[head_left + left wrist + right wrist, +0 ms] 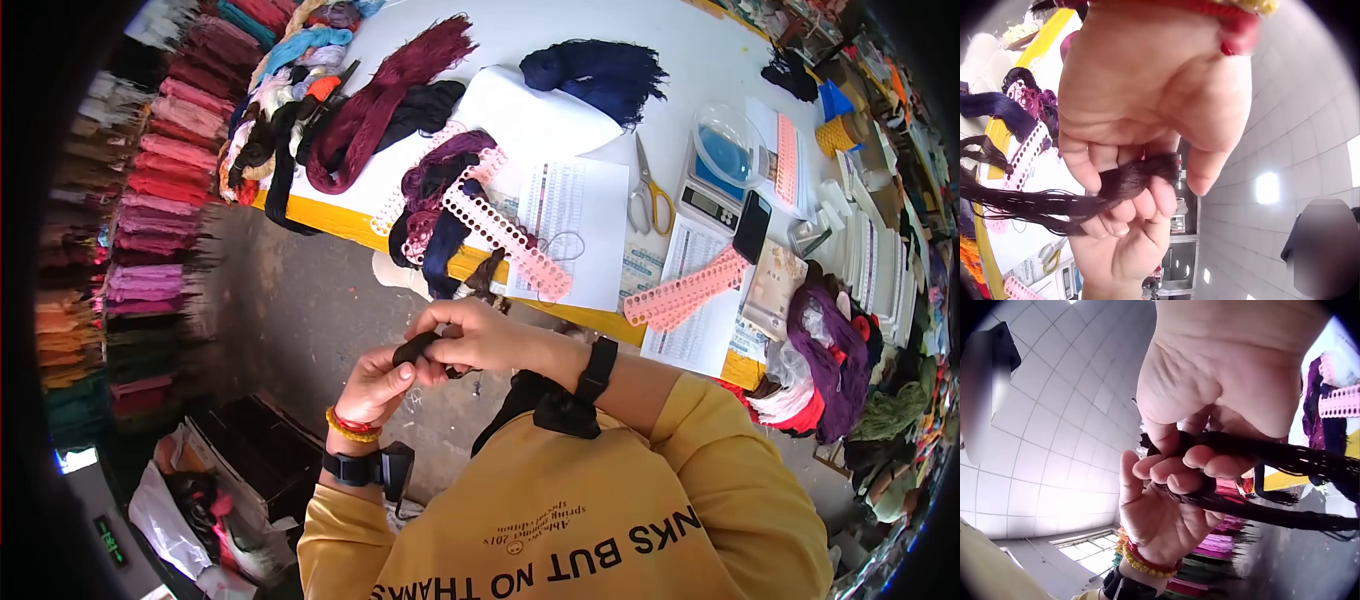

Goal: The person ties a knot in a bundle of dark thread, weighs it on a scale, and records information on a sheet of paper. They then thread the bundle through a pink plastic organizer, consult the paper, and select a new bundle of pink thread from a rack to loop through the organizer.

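A dark brown skein of thread [1125, 181] is gripped between both hands in front of the chest. My left hand [375, 383], with red and yellow bracelets at its wrist, curls its fingers round one end, the thumb held out in the left wrist view. From the other side my right hand [468, 333] pinches the same end between thumb and fingers. In the right wrist view, two dark strands [1272, 515] trail away from the hands towards the table side. Part of the skein is hidden behind the fingers.
On the white table [400, 30] with a yellow edge lie a maroon skein [400, 100], a navy skein [600, 80], pink punched strips [510, 240], yellow-handled scissors [650, 195], a scale [705, 190] and a phone [752, 227]. Coloured skeins [175, 160] hang at the left.
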Demonstrator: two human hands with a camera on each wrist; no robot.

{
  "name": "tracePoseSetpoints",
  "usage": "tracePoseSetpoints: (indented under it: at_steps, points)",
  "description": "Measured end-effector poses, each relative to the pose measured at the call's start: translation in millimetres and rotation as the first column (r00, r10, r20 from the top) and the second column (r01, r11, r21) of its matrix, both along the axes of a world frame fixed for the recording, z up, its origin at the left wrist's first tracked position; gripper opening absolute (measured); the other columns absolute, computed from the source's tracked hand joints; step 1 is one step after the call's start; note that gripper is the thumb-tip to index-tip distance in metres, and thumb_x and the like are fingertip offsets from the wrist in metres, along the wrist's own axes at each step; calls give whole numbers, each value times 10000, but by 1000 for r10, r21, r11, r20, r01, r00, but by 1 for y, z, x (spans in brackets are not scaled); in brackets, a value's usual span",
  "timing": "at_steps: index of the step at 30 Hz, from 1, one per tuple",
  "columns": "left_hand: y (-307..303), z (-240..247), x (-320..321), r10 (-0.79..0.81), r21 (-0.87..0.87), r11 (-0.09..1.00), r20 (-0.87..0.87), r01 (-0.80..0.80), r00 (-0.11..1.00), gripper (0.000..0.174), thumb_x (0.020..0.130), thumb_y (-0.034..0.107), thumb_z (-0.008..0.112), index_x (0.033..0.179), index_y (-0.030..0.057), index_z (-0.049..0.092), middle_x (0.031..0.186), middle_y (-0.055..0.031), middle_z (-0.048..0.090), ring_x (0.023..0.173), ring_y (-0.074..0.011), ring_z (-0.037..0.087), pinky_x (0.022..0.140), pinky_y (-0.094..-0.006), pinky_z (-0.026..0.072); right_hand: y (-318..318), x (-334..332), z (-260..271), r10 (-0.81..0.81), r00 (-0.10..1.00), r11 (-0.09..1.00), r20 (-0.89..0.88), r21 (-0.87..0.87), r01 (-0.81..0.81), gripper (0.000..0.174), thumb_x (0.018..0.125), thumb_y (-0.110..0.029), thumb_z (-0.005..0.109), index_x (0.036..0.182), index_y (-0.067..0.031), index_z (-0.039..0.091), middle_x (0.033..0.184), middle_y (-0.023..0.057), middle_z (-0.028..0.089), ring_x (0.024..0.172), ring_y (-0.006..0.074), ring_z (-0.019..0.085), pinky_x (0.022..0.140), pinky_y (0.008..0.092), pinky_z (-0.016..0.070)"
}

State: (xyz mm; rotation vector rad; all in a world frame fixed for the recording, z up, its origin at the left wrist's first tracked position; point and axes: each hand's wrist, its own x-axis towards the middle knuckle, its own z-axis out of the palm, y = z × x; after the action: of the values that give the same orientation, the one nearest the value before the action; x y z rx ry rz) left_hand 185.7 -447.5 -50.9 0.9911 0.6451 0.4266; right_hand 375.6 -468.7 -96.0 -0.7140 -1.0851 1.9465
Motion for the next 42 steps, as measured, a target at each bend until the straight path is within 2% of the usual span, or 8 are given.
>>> tracePoseSetpoints:
  at_steps: [11, 16, 21, 27, 37, 39, 40, 42]
  points:
    - [42, 12, -2, 452, 252, 874, -105, -416, 886, 322, 900, 238, 503, 918, -58, 626, 919, -141, 638, 844, -208, 591, 838, -339, 421, 30, 13, -16, 94, 995, 991, 47, -104, -88, 506, 828, -373, 584, 1150, -17, 421, 748, 62, 571, 464, 96, 490, 433, 219, 381]
    - [100, 25, -63, 708, 13, 705, -58, -709, 704, 294, 887, 167, 503, 603, 108, 451, 528, 38, 360, 497, -76, 361, 530, -243, 371, 59, -1, -58, 53, 870, 996, 490, 36, -82, 547, 785, -554, 552, 765, -8, 594, 659, 60, 539, 645, 167, 526, 567, 301, 396]
    - [173, 45, -142, 785, 283, 618, -175, -734, 594, 275, 905, 178, 496, 640, 124, 445, 550, 68, 310, 467, -37, 258, 441, -220, 224, 98, -41, -61, -17, 815, 995, 580, 91, -45, 550, 769, -550, 562, 968, -38, 591, 878, 116, 597, 831, 242, 582, 740, 326, 450]
    - [257, 120, -248, 664, 680, 639, -253, -359, 704, 256, 920, 203, 478, 685, 100, 475, 592, 65, 353, 516, -14, 278, 459, -181, 191, 139, -75, -105, -418, 604, 902, 679, 387, 190, 445, 766, -371, 621, 1058, -41, 565, 1034, 160, 581, 953, 296, 566, 814, 354, 449]
    - [554, 81, -236, 652, 939, 342, -263, 34, 711, 136, 864, 130, 523, 887, 8, 579, 719, -22, 539, 628, -94, 477, 584, -225, 385, 129, -55, -101, -322, 358, 872, 876, 127, 473, 286, 769, -261, 611, 973, -61, 590, 858, 116, 634, 793, 262, 619, 716, 353, 483]
    - [594, 61, -216, 718, 959, 118, -261, 257, 646, 195, 840, 160, 551, 943, -3, 569, 779, -119, 596, 715, -210, 576, 662, -284, 443, 116, -49, -111, -330, 290, 864, 898, 163, 477, 284, 773, -256, 603, 977, -60, 587, 845, 122, 632, 779, 266, 619, 708, 358, 482]
    - [650, 33, -240, 731, 538, -440, -250, 719, 635, 276, 820, 188, 560, 1021, -1, 559, 885, -207, 606, 861, -308, 598, 744, -346, 456, 109, -43, -116, -320, 268, 863, 909, 163, 478, 273, 782, -248, 586, 977, -58, 585, 841, 124, 632, 778, 267, 620, 700, 363, 481]
    - [646, -4, -213, 810, 872, 55, -323, 486, 489, 289, 838, 169, 529, 1081, 13, 534, 860, -171, 596, 785, -297, 572, 671, -349, 445, 99, -35, -106, -349, 176, 809, 921, 201, 553, 238, 794, -212, 588, 961, -42, 586, 793, 83, 615, 720, 194, 596, 669, 305, 475]
